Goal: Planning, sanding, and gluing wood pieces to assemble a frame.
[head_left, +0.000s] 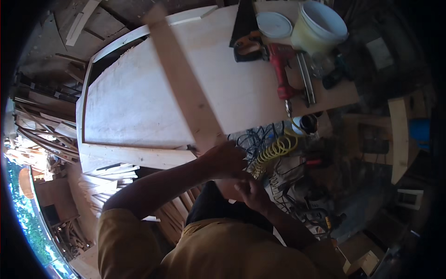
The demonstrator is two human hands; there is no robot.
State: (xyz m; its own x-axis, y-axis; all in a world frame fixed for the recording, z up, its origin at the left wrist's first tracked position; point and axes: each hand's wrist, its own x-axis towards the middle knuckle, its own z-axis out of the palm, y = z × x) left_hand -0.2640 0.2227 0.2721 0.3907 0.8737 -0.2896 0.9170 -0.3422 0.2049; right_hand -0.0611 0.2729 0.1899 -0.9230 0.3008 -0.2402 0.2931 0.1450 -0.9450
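A long wooden board [188,86] slants over the workbench, its far end blurred near the top left. My left hand [224,159] closes round the board close to its near end. Lower and to the right, my right hand [253,194] is closed at the board's near end, beside my body. A large pale plywood panel [125,100] lies beneath the board, with a light wooden frame strip [139,156] along its near left edge.
At the far right of the bench lie a handsaw [247,46], a red air nailer [280,69], a white lid [274,24] and a white bucket [320,28]. A yellow coiled hose [272,154] hangs from the nailer. Wood scraps [107,183] are piled at left.
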